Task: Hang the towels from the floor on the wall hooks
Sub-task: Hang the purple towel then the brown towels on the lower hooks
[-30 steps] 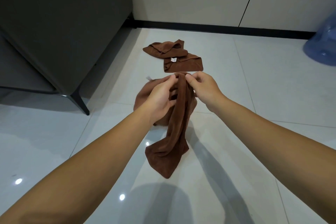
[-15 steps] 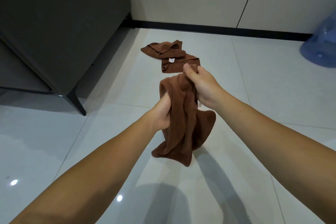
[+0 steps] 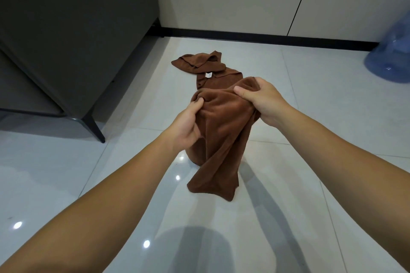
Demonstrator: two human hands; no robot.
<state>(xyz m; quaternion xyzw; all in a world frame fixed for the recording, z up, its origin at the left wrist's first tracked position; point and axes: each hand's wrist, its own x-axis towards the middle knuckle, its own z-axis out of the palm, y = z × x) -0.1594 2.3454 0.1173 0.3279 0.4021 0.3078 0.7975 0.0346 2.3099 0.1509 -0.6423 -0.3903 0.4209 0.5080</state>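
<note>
Now we are holding the soft brown terry towel (image 3: 221,126) off the glossy white tiled floor (image 3: 310,117), left hand (image 3: 186,125) and right hand (image 3: 264,101) each pinching its top edge, seemingly to spread it for hanging, while a second crumpled brown towel (image 3: 199,65) is lying beyond.

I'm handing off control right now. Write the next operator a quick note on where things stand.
Left hand: grips the held towel at its upper left.
Right hand: grips the same towel's upper right.
The towel hangs bunched between both hands.
Second towel: crumpled on the floor beyond it, nearer the wall.
Done: one towel picked up.
Left: hang it, then fetch and hang the second. No hooks in view.
</note>
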